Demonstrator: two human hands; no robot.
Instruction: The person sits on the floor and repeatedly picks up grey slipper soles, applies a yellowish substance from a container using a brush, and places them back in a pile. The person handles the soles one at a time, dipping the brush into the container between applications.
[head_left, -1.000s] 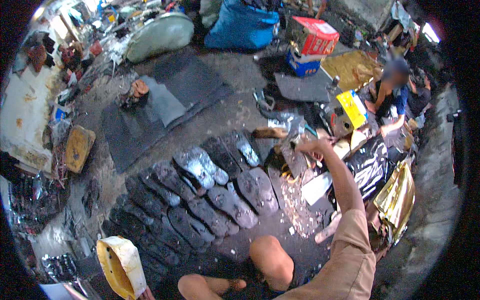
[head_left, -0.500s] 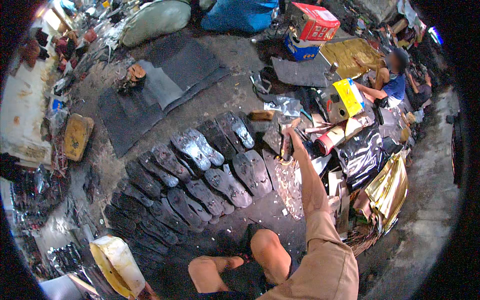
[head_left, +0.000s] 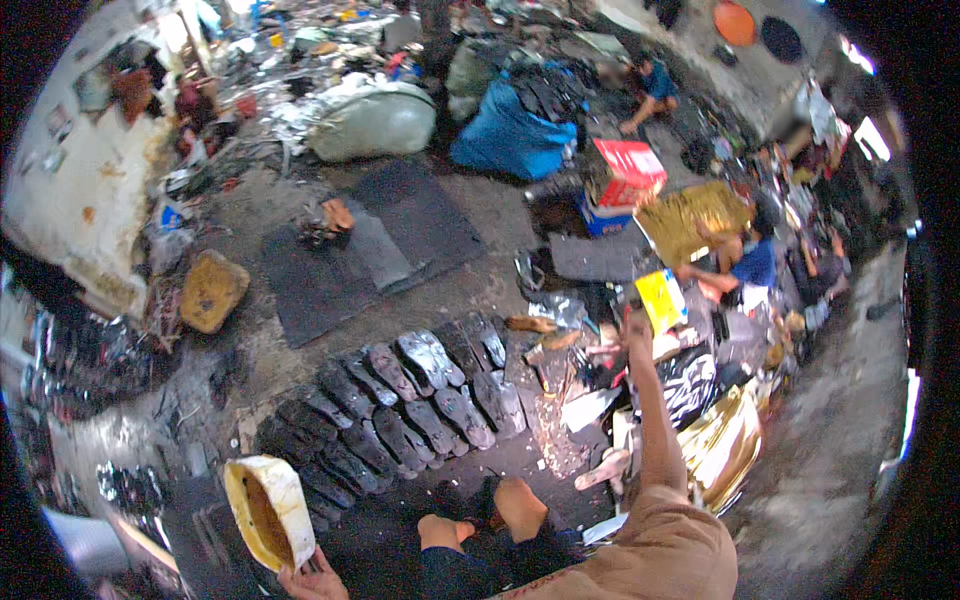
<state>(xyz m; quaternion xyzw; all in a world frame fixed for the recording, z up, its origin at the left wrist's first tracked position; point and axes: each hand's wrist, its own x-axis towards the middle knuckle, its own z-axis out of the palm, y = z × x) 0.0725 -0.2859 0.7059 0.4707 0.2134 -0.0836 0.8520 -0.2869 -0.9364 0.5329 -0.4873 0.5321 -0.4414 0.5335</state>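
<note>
My right arm reaches far forward. My right hand (head_left: 636,328) is at the near left side of a yellow box (head_left: 661,300), where its fingers are smeared and small. At the lower left my left hand (head_left: 316,580) grips the lower rim of a cut-open white container (head_left: 290,507) with a yellowish-brown inside. The container is tilted, its opening facing left. Between the hands, dark sole-shaped pieces (head_left: 440,418) lie in rows on the floor, some of them shiny. My bare knees (head_left: 520,508) are just below them.
Scraps, a gold sheet (head_left: 722,445) and black-and-white shiny plastic (head_left: 690,388) lie right. A person in blue (head_left: 752,265) sits beyond the yellow box. Further off are a red box (head_left: 628,170), blue sack (head_left: 515,130), pale sack (head_left: 375,122), dark sheets (head_left: 335,285) and yellowish tub (head_left: 214,291).
The view has tilted up, showing more of the far room. My right hand has moved right, from beside the scraps to the yellow box. My left hand has come into view at the white container.
</note>
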